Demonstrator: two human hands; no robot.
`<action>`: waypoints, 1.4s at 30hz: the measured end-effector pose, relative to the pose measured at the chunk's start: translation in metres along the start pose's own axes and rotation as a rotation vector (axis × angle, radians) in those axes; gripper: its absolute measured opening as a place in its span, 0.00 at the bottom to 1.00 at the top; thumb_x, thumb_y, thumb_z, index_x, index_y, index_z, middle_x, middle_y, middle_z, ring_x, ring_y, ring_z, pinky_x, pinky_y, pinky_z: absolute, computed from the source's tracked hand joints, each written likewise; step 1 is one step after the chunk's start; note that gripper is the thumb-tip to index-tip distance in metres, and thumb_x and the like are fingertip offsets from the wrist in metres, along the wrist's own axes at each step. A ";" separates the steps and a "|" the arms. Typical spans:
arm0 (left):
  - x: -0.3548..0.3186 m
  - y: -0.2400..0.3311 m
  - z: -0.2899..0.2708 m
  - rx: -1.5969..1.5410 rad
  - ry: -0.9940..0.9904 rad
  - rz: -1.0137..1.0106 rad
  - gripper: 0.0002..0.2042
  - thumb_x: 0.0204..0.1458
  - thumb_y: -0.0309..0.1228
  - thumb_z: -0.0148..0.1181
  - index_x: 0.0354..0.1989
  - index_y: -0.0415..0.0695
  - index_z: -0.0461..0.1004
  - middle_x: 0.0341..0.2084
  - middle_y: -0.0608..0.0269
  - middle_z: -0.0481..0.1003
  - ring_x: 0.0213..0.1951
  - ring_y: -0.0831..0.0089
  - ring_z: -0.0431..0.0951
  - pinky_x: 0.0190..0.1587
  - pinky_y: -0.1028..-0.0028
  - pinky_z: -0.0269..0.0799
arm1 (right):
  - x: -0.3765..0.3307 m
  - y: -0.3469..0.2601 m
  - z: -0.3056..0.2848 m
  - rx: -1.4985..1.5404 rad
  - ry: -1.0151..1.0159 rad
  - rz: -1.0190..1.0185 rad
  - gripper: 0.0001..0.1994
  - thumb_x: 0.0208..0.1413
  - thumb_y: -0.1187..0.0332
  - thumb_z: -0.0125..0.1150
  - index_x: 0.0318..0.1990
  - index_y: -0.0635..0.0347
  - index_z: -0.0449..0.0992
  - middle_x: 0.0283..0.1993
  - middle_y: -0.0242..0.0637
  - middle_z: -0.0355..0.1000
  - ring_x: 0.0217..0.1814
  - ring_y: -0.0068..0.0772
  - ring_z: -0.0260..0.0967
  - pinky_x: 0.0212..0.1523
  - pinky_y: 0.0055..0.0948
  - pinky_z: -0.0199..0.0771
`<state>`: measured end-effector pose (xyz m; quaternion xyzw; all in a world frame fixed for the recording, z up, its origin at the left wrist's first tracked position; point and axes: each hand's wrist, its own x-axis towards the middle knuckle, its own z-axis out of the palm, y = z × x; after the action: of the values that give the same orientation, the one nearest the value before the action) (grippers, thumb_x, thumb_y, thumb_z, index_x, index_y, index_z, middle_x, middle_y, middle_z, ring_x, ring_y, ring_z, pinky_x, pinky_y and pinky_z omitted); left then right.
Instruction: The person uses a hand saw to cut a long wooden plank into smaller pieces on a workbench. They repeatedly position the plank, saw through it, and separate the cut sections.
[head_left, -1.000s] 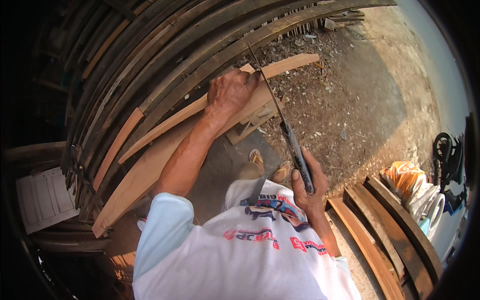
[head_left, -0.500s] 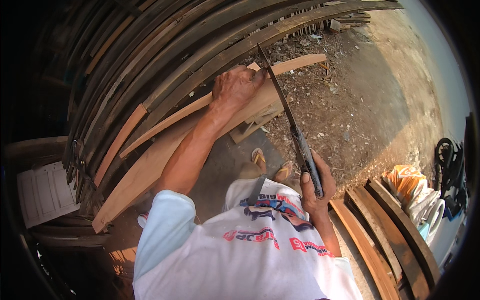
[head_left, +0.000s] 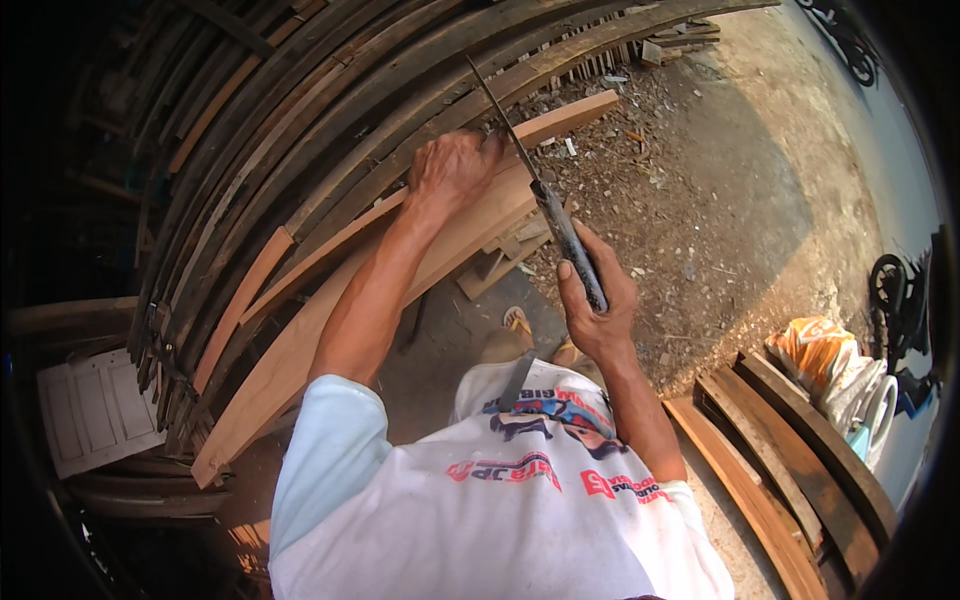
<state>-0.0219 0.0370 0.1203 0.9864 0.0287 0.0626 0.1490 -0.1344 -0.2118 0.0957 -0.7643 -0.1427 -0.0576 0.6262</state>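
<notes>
Gripping the dark handle of a long machete [head_left: 548, 195], the right hand [head_left: 597, 305] is clenched around it near the centre of the scene, thumb laid along the handle. The narrow blade runs up and to the far left, its edge meeting the far end of a pale wooden plank [head_left: 330, 310] just beside the left hand [head_left: 452, 170].

The left hand presses palm-down on that plank, fingers curled over its far edge, grasping it. The plank slants from the near left up to the far right and lies on a stack of dark, curved timber slats [head_left: 300, 130] that fills the far left of the scene.

Short offcuts [head_left: 500, 262] lie on the ground just under the plank, between the two forearms. Wood chips [head_left: 640, 130] are scattered over the bare earth to the far right. Several brown boards [head_left: 770, 470] lie at the near right, with an orange bag [head_left: 815, 345] just beyond them.
</notes>
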 end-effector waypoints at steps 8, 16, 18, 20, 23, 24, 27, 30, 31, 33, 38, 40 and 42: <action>0.011 -0.011 -0.004 -0.030 -0.039 -0.021 0.31 0.70 0.56 0.49 0.39 0.37 0.87 0.38 0.33 0.84 0.43 0.34 0.86 0.49 0.43 0.81 | -0.034 -0.003 -0.022 0.003 0.002 -0.052 0.24 0.69 0.69 0.67 0.70 0.67 0.76 0.44 0.41 0.84 0.39 0.21 0.80 0.43 0.25 0.80; 0.020 -0.016 -0.004 -0.071 -0.122 -0.114 0.36 0.69 0.62 0.45 0.40 0.38 0.87 0.37 0.32 0.83 0.44 0.34 0.86 0.50 0.45 0.80 | -0.006 -0.016 -0.013 0.009 -0.024 0.059 0.23 0.70 0.68 0.67 0.68 0.67 0.77 0.44 0.41 0.85 0.43 0.22 0.81 0.46 0.26 0.81; 0.022 -0.010 -0.005 -0.045 -0.126 -0.111 0.36 0.69 0.62 0.44 0.41 0.39 0.87 0.37 0.32 0.84 0.44 0.35 0.86 0.50 0.45 0.80 | -0.024 -0.009 -0.028 -0.032 0.002 -0.035 0.22 0.70 0.69 0.66 0.68 0.67 0.77 0.45 0.41 0.85 0.43 0.22 0.81 0.46 0.25 0.81; 0.014 -0.015 -0.004 -0.048 -0.121 -0.120 0.36 0.70 0.63 0.43 0.42 0.39 0.87 0.37 0.33 0.84 0.45 0.35 0.86 0.51 0.46 0.80 | -0.030 -0.004 -0.027 -0.032 0.007 -0.049 0.22 0.70 0.69 0.66 0.68 0.67 0.77 0.46 0.41 0.85 0.44 0.22 0.82 0.47 0.25 0.81; 0.011 -0.012 0.008 -0.087 -0.093 -0.070 0.37 0.70 0.63 0.43 0.43 0.39 0.87 0.38 0.35 0.84 0.47 0.36 0.86 0.51 0.46 0.80 | 0.022 -0.002 0.012 0.004 -0.001 0.066 0.22 0.69 0.68 0.68 0.66 0.66 0.78 0.45 0.42 0.85 0.42 0.22 0.82 0.46 0.26 0.81; 0.011 -0.016 0.010 -0.066 -0.088 -0.060 0.36 0.70 0.63 0.44 0.44 0.39 0.87 0.39 0.35 0.85 0.47 0.36 0.86 0.51 0.46 0.80 | 0.047 -0.002 0.027 -0.001 0.007 0.077 0.21 0.68 0.68 0.69 0.66 0.65 0.79 0.44 0.42 0.85 0.41 0.21 0.82 0.45 0.27 0.81; 0.011 -0.010 0.000 -0.011 -0.035 0.018 0.32 0.69 0.60 0.53 0.48 0.39 0.86 0.40 0.37 0.86 0.48 0.38 0.87 0.52 0.45 0.80 | 0.074 0.006 0.044 0.046 0.051 -0.009 0.20 0.68 0.68 0.70 0.65 0.63 0.79 0.42 0.41 0.84 0.38 0.20 0.79 0.43 0.27 0.80; 0.007 -0.015 -0.001 0.086 -0.086 0.070 0.26 0.66 0.54 0.63 0.49 0.40 0.86 0.40 0.38 0.86 0.48 0.39 0.87 0.52 0.46 0.82 | 0.074 0.009 0.045 0.078 0.070 -0.060 0.20 0.68 0.67 0.69 0.65 0.62 0.79 0.42 0.40 0.84 0.38 0.21 0.79 0.42 0.27 0.80; 0.010 -0.009 -0.004 0.117 -0.142 0.049 0.24 0.64 0.53 0.67 0.48 0.40 0.87 0.41 0.38 0.86 0.48 0.40 0.88 0.52 0.47 0.83 | 0.069 0.010 0.045 0.057 0.075 -0.056 0.20 0.68 0.67 0.69 0.65 0.62 0.79 0.43 0.40 0.84 0.38 0.21 0.79 0.43 0.27 0.80; 0.011 -0.008 -0.001 0.153 -0.200 0.022 0.23 0.61 0.50 0.72 0.47 0.39 0.87 0.42 0.39 0.87 0.48 0.42 0.88 0.53 0.48 0.84 | 0.059 0.005 0.038 0.022 0.089 -0.055 0.20 0.68 0.66 0.70 0.65 0.62 0.79 0.43 0.41 0.84 0.38 0.22 0.79 0.44 0.26 0.80; 0.016 -0.033 0.010 0.130 -0.160 0.102 0.26 0.55 0.50 0.78 0.47 0.37 0.86 0.37 0.37 0.86 0.45 0.40 0.88 0.47 0.47 0.84 | -0.017 -0.010 -0.010 -0.068 0.021 0.003 0.21 0.72 0.66 0.67 0.68 0.63 0.78 0.45 0.40 0.84 0.41 0.21 0.80 0.45 0.28 0.81; 0.018 -0.031 0.011 0.136 -0.141 0.095 0.26 0.56 0.51 0.77 0.47 0.37 0.86 0.37 0.38 0.86 0.46 0.40 0.88 0.48 0.47 0.84 | -0.035 -0.003 -0.018 -0.067 0.043 -0.066 0.21 0.72 0.67 0.66 0.69 0.63 0.78 0.45 0.40 0.85 0.41 0.21 0.80 0.44 0.28 0.81; 0.018 -0.032 0.014 0.139 -0.149 0.071 0.27 0.56 0.51 0.77 0.48 0.37 0.86 0.38 0.39 0.86 0.47 0.40 0.88 0.50 0.48 0.84 | -0.022 0.005 -0.007 -0.054 0.054 -0.124 0.22 0.71 0.67 0.67 0.69 0.63 0.78 0.45 0.41 0.85 0.41 0.21 0.81 0.45 0.27 0.81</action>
<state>-0.0034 0.0650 0.0998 0.9967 -0.0132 -0.0079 0.0798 -0.1528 -0.2225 0.0862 -0.7687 -0.1712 -0.1208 0.6043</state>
